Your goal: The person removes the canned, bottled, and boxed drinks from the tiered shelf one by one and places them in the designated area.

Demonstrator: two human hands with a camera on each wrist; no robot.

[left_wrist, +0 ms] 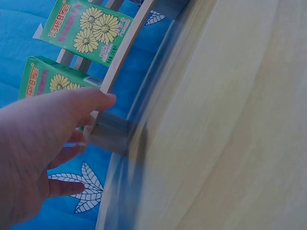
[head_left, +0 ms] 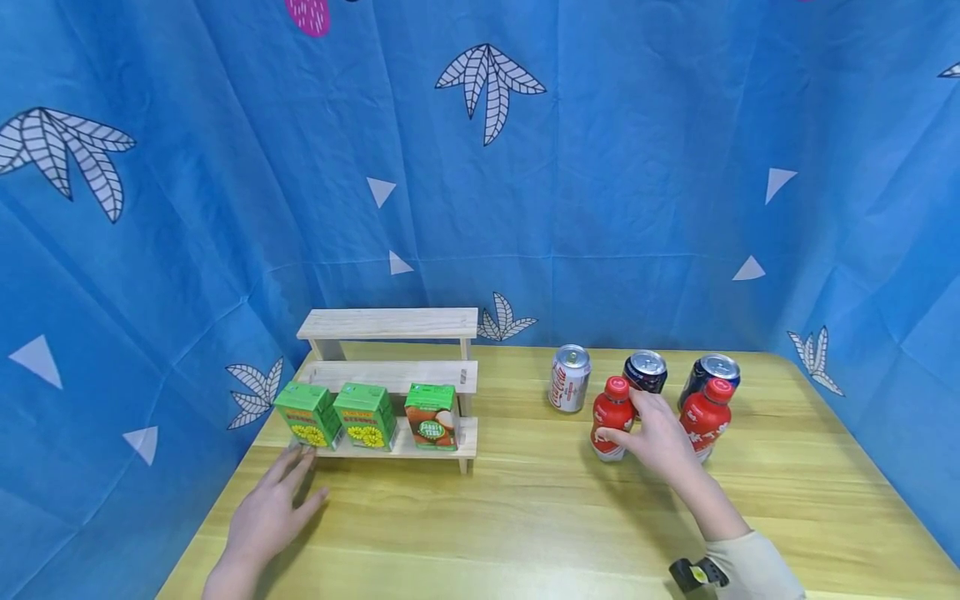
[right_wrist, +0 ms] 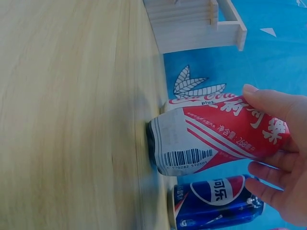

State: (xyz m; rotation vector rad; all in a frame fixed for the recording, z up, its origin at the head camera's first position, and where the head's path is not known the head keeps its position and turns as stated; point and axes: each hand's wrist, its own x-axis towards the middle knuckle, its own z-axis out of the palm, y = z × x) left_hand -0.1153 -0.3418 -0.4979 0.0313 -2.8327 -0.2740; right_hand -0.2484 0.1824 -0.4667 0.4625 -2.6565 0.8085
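Note:
My right hand [head_left: 660, 437] grips a red bottle [head_left: 613, 417] with a red cap. In the right wrist view the thumb lies along one side of the bottle [right_wrist: 216, 134] and the fingers along the other, its barcode showing. Behind it stand a blue Pepsi can [right_wrist: 218, 201] and a white Coca-Cola can [head_left: 569, 379]. A second red bottle [head_left: 705, 419] is just right of that hand. My left hand [head_left: 266, 512], fingers relaxed, is at the front left corner of a tiered wooden shelf [head_left: 393, 377]. Green drink cartons [head_left: 366, 415] with yellow flowers sit just above its fingertips.
A green and brown carton [head_left: 432, 417] stands at the right of the shelf's lowest tier. Another dark blue can [head_left: 712, 372] is at the back right. Blue patterned cloth [head_left: 637, 167] hangs behind and beside the wooden table [head_left: 525, 525].

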